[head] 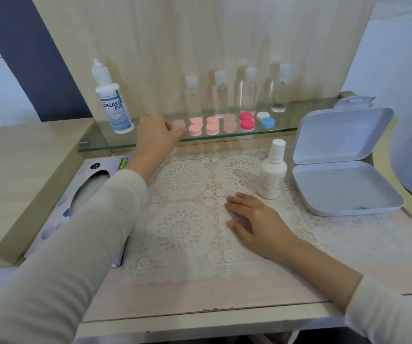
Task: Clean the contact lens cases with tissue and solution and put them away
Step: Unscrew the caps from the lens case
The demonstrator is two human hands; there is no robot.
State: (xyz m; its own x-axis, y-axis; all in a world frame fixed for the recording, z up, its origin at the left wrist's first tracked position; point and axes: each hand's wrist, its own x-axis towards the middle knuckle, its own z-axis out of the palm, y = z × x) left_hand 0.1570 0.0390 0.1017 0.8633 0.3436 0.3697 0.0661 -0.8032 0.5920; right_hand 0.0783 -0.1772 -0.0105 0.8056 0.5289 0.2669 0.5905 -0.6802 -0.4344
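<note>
Several contact lens cases stand in a row on the glass shelf [224, 139]: a pale pink case [178, 124] at the left, pink ones [195, 126], a magenta one [247, 121] and a white and blue one [265, 119]. My left hand [156, 134] reaches onto the shelf, and its curled fingers and thumb close on the pale pink case, hiding its near half. My right hand [252, 218] lies flat on the lace mat [187, 219], fingers straight, holding nothing. The Dream Eye solution bottle [114, 105] stands at the shelf's left end. A tissue box [88, 194] lies under my left forearm.
A small white bottle [273, 172] stands on the mat beside an open white hinged box [344, 187] at the right. Several clear capped bottles [221, 95] line the back of the shelf against a wooden panel. The table's front edge is near my body.
</note>
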